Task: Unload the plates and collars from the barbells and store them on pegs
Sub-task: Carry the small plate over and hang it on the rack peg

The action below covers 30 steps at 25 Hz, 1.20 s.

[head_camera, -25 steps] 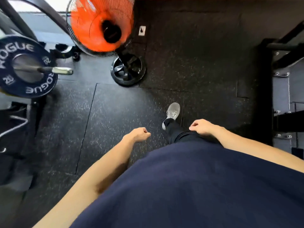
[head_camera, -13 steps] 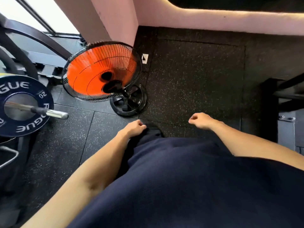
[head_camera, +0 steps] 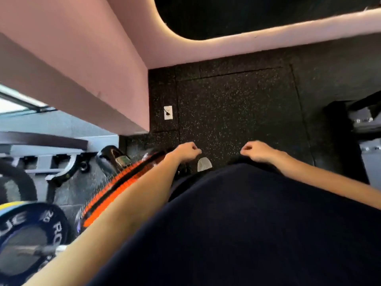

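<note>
1. Left hand (head_camera: 186, 151): fingers loosely curled, holding nothing, above the speckled rubber floor (head_camera: 237, 104).
2. Right hand (head_camera: 257, 151): same, at 3 o'clock of the left.
3. Blue bumper plate (head_camera: 31, 230): on barbell sleeve (head_camera: 39, 251), 7 o'clock of the left hand, well apart.
4. Orange fan (head_camera: 115, 189): between plate and left hand.

Dark navy top (head_camera: 257, 223) fills the lower frame, plain fabric, no print or seams showing. Both forearms bare from the top outward; no watch, band or glove on either wrist. Left hand (head_camera: 186, 151) and right hand (head_camera: 257, 151) bare, no rings visible. Just beyond the top's far edge: a strip of black trouser leg, and a pale grey shoe toe (head_camera: 204, 164) with a mesh-like upper, slightly blurred.
</note>
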Available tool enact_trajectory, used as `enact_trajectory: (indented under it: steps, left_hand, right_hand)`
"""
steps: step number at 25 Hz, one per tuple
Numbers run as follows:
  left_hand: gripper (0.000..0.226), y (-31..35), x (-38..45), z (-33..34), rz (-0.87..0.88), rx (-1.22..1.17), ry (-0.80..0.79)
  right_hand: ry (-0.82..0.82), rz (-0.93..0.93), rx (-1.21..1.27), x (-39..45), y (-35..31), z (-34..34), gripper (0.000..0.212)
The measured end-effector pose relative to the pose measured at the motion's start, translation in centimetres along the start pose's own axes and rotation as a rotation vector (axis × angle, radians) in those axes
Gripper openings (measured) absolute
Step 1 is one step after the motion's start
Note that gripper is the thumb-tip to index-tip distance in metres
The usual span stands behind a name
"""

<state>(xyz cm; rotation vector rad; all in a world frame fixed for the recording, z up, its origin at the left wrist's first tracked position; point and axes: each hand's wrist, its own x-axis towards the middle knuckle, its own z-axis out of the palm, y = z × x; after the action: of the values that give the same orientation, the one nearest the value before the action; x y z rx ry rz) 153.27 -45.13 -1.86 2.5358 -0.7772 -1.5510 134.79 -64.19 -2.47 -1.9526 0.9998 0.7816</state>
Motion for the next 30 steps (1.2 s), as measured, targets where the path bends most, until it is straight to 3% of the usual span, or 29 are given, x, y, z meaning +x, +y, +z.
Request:
enact_trajectory:
  steps: [5, 9, 16, 23, 30]
  left_hand:
    - [0.038, 3.4, 6.7, -8.5, 0.028, 0.203, -0.111]
    - [0.039, 7.7, 11.8, -13.3, 0.044, 0.305, -0.155]
    - [0.038, 18.5, 18.1, -18.2, 0.238, 0.618, -0.202]
    - [0.044, 27.4, 21.7, -18.7, 0.465, 1.012, -0.376]
    - [0.037, 33.6, 24.6, -18.7, 0.648, 1.281, -0.508]
  right_hand:
    - [0.008, 0.073, 0.13, 4.4, -2.7, -5.6, 0.031]
    - [0.034, 0.096, 0.247, 7.6, -2.2, -9.5, 0.027]
    - [0.177, 0.258, 0.51, 9.2, -0.3, -13.6, 0.033]
    - [0.31, 0.468, 0.914, 8.6, -0.8, -10.5, 0.033]
    - [0.449, 0.745, 1.15, 8.0, -3.8, -7.8, 0.035]
